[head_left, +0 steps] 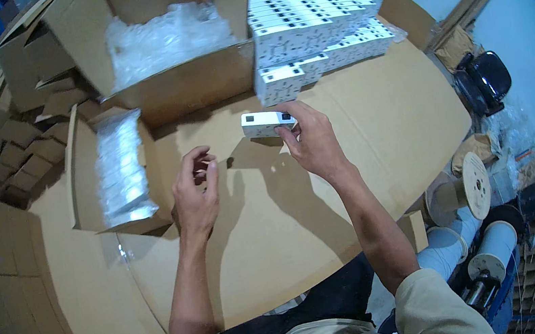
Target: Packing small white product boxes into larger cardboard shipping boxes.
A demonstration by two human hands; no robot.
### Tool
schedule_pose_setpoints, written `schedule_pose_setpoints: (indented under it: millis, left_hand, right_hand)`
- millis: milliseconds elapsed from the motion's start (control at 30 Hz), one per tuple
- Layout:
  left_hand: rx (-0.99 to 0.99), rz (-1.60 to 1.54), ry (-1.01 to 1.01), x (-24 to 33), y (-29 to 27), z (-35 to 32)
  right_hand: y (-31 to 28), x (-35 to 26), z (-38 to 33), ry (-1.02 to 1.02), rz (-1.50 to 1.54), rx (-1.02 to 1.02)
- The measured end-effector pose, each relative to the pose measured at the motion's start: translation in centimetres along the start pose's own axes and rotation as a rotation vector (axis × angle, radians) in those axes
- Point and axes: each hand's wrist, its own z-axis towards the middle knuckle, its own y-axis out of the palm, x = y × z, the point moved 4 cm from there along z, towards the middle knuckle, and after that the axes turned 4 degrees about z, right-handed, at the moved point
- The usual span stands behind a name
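My right hand (313, 138) grips one end of a small white printed box (258, 124), thumb on the near side and fingers over its top, just above the cardboard. To its left, my left hand (197, 189) hovers over the cardboard with fingers loosely curled and thumb apart, nothing visible in it. Beyond the right hand stands a large stack of similar white boxes (294, 40), in rows with dark squares on their ends. Left of my left hand sits an open cardboard carton (78, 173) holding a row of clear-wrapped, silvery packs (123, 170).
A big open carton (194, 85) with clear plastic bags (168, 41) stands at the back. Folded brown boxes (18, 147) pile up at the far left. Cardboard covers the table (398, 121). Wrapped rolls (443, 248), a spool (475, 185) and a black chair (484, 78) are at the right.
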Motion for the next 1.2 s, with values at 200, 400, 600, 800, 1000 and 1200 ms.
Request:
schedule_pose_setpoints:
  millis: [200, 400, 600, 800, 1000, 1200]
  left_hand:
    - [-0.019, -0.274, -0.176, -1.4, 0.0, 0.3]
    - [0.086, -0.312, -0.180, -2.1, -0.8, 0.8]
    - [0.124, -0.413, -0.217, -2.5, -0.7, 1.1]
    - [0.131, -0.256, -0.039, -2.7, -0.3, 1.3]
    - [0.037, -0.151, -0.135, -2.3, -0.7, 1.1]
    - [0.019, -0.016, -0.107, -2.5, -0.8, 1.1]
  right_hand:
    - [5.2, -2.8, 0.3, -0.072, 0.034, -0.102]
    - [7.3, -4.7, 0.4, -0.050, 0.139, -0.136]
    - [8.0, -2.7, 0.2, 0.034, 0.480, -0.057]
    - [9.8, 0.6, -0.4, 0.070, 0.594, -0.089]
    - [9.4, 1.2, -0.1, 0.067, 0.525, -0.132]
    - [9.1, 1.0, -0.4, 0.054, 0.390, -0.157]
